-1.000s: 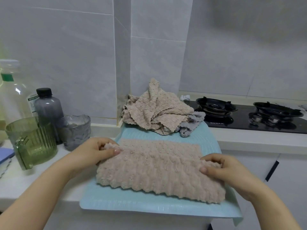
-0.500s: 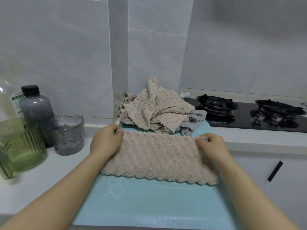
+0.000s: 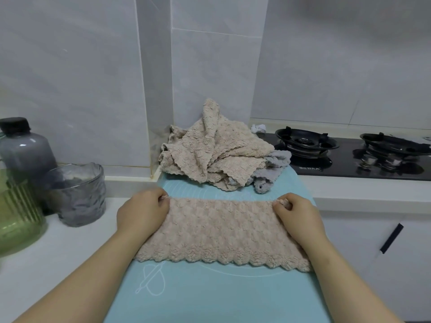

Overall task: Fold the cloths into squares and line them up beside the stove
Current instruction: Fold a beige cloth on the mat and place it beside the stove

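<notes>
While both hands pinch its far corners, the beige cloth (image 3: 221,231) lies as a folded strip on the blue mat (image 3: 210,297), not yet a square.
Left hand (image 3: 142,213) and right hand (image 3: 298,215) each have their grip clamped on a doubled corner. If one layer slips free, the edges would likely skew and the next fold turn out crooked. Pushing the strip away could snag the unfolded pile (image 3: 210,150) just behind, beside the stove (image 3: 349,159), or shift the mat on the counter (image 3: 58,264).

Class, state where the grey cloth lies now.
Head view, right of centre: the grey cloth pokes out from under the beige pile, on the blue mat, beside the stove.
</notes>
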### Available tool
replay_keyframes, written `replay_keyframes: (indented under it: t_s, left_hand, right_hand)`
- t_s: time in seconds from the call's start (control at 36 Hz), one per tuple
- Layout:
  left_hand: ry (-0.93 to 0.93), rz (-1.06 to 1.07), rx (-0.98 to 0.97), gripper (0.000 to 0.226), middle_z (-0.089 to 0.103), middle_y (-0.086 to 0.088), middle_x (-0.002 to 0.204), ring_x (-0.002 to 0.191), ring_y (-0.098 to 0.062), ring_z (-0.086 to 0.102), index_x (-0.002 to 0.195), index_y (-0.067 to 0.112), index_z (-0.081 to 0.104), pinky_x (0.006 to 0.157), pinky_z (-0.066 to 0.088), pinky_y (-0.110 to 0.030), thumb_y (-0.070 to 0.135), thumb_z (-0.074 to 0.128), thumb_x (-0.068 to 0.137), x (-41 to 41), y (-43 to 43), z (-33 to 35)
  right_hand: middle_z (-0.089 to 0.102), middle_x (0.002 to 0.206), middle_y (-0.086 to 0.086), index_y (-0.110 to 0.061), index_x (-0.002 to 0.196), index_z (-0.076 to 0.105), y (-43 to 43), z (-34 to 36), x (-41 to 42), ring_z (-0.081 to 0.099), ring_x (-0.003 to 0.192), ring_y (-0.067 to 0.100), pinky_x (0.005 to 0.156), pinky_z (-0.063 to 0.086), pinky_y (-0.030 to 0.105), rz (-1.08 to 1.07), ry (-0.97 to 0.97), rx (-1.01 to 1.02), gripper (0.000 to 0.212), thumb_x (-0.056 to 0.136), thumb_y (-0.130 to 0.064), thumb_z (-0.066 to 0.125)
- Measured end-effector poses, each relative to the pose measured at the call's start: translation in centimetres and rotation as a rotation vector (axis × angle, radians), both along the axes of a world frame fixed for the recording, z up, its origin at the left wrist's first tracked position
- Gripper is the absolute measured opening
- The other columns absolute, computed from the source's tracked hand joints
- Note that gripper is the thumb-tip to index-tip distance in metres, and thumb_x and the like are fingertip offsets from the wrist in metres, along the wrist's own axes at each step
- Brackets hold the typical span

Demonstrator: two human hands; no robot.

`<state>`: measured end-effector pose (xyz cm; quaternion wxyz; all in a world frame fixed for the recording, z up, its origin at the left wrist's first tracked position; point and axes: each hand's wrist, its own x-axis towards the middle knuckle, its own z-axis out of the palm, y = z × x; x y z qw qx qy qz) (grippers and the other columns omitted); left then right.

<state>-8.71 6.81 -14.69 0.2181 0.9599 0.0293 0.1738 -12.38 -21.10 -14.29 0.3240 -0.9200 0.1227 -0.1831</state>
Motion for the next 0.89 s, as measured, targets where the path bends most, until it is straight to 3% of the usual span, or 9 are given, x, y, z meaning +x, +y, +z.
replay_keyframes:
  t_s: [0.14,0.25,0.36,0.5,0.61,0.72,0.81,0.89]
  left_hand:
    - [0.06,-0.014,0.046,0.027,0.064,0.002,0.112,0.103,-0.023,0.056,0.109,0.03,0.062,0.067,0.038,-0.027,0.028,0.039,0.095,0.0,-0.1,0.1]
    - [0.08,-0.027,0.017,0.025,0.064,0.002,0.111,0.104,-0.022,0.056,0.108,0.03,0.062,0.068,0.038,-0.027,0.027,0.041,0.095,0.1,0.0,0.2]
    - [0.09,-0.012,-0.051,0.024,0.064,0.0,0.108,0.1,-0.023,0.055,0.104,0.027,0.062,0.068,0.038,-0.028,0.02,0.042,0.092,0.2,0.1,0.2]
    - [0.067,0.024,-0.082,0.025,0.064,-0.001,0.106,0.091,-0.023,0.053,0.099,0.026,0.061,0.066,0.035,-0.028,0.014,0.042,0.088,0.2,0.1,0.1]
    - [0.04,0.042,-0.061,0.025,0.063,0.0,0.107,0.097,-0.024,0.055,0.099,0.026,0.06,0.066,0.037,-0.028,0.014,0.043,0.087,0.3,-0.1,0.0]
    - [0.03,0.045,-0.048,0.025,0.062,0.0,0.108,0.097,-0.023,0.055,0.1,0.025,0.061,0.066,0.036,-0.028,0.013,0.041,0.088,0.4,-0.1,-0.1]
    - [0.021,0.024,-0.043,0.026,0.062,0.0,0.113,0.101,-0.023,0.055,0.104,0.025,0.061,0.068,0.038,-0.029,0.015,0.04,0.092,0.5,0.1,-0.3]
    - [0.003,0.0,-0.045,0.034,0.057,-0.001,0.127,0.114,-0.025,0.052,0.118,0.026,0.058,0.079,0.042,-0.033,0.013,0.037,0.095,0.3,0.4,-0.1]
  right_hand:
    - [0.06,0.079,-0.002,-0.019,0.085,0.062,-0.1,-0.7,0.1,0.054,0.093,0.026,0.067,0.041,0.03,0.012,-0.038,-0.071,0.008,0.089,-0.022,0.056]
    - [0.055,0.073,-0.004,-0.023,0.08,0.055,-0.3,-0.9,0.4,0.054,0.093,0.031,0.069,0.039,0.031,0.006,-0.062,-0.066,0.009,0.089,-0.023,0.056]
    - [0.055,0.081,-0.006,-0.025,0.089,0.056,-0.3,-0.8,0.4,0.049,0.1,0.025,0.08,0.039,0.034,0.031,0.03,-0.131,0.007,0.092,-0.03,0.052]
    - [0.056,0.088,-0.004,-0.024,0.098,0.06,-0.3,-0.6,0.6,0.043,0.106,0.026,0.082,0.036,0.033,0.025,0.083,-0.167,0.014,0.093,-0.031,0.05]
    - [0.052,0.079,-0.009,-0.03,0.089,0.054,-0.5,-0.6,1.0,0.049,0.102,0.028,0.08,0.037,0.033,0.019,0.102,-0.103,0.003,0.09,-0.032,0.054]
    - [0.056,0.087,-0.003,-0.032,0.09,0.052,-0.5,-0.8,1.1,0.053,0.101,0.029,0.086,0.04,0.037,0.015,0.123,-0.023,0.003,0.089,-0.034,0.055]
    - [0.057,0.08,-0.007,-0.027,0.087,0.056,-0.4,-0.6,0.9,0.055,0.094,0.025,0.083,0.042,0.035,0.021,0.074,0.0,0.008,0.092,-0.026,0.05]
    - [0.061,0.089,0.001,-0.015,0.091,0.062,-0.2,-0.3,0.5,0.052,0.087,0.022,0.071,0.035,0.029,0.022,-0.072,0.097,0.015,0.094,-0.016,0.047]
